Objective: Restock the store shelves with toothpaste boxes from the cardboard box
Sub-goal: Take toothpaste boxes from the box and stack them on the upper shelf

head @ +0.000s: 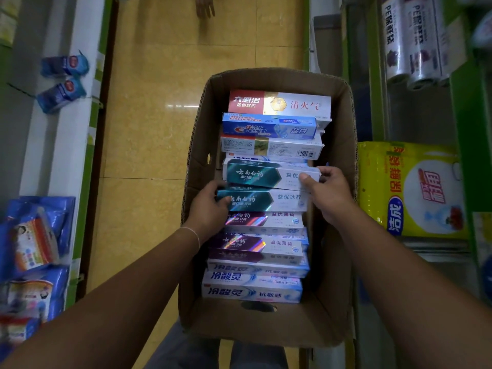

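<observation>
Both hands grip teal boxes: left hand (pixel 210 209) lower box (pixel 262 201), right hand (pixel 328 190) upper box (pixel 269 175); Crest box (pixel 269 127) beyond; other print blurred.

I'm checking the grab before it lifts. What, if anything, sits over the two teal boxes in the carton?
Nothing visible does. The right hand grips the upper teal box, the left hand the lower teal box; both top the carton pile.

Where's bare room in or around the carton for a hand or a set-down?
Free: the gap between the toothpaste boxes and the cardboard box right wall, bare carton floor at the near end, tiled floor to its left. Crowded: the stacked middle, where left hand and right hand grip teal boxes.
</observation>
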Demonstrator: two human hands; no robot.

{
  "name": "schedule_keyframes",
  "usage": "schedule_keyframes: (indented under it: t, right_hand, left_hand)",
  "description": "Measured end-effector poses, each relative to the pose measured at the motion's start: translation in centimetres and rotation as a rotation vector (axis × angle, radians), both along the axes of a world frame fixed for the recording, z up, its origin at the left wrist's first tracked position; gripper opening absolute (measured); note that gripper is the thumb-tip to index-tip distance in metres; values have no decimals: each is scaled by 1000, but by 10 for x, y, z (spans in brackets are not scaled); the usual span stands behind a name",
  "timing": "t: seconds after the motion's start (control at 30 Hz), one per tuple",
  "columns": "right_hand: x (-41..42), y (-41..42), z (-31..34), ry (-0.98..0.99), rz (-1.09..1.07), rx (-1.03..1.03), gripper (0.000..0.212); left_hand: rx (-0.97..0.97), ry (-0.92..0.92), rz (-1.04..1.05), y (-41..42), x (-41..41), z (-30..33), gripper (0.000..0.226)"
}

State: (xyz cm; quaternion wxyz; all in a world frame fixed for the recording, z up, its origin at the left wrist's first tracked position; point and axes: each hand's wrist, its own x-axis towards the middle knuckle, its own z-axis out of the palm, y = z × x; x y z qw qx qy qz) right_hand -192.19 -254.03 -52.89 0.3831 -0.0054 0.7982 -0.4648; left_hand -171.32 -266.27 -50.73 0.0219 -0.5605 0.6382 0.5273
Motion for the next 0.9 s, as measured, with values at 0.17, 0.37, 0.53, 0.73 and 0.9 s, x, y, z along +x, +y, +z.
schedule_keyframes:
  t: [0.17,0.37,0.53,0.73,0.9]
  right_hand:
    - [1,17,13,4,5,-53,29]
    - [8,31,35,55,124,-74,13]
    - [21,45,63,-8,116,-115,12]
    - [44,65,111,-5,76,-212,11]
    - [62,86,163,-5,19,-264,10]
  left_hand:
    - [185,155,118,11,1,21,53]
    - [469,237,397,18,3,35,21]
    - [476,272,378,27,11,60,23]
    - [438,374,336,37,29,112,22]
    - [403,468,240,39,37,157,21]
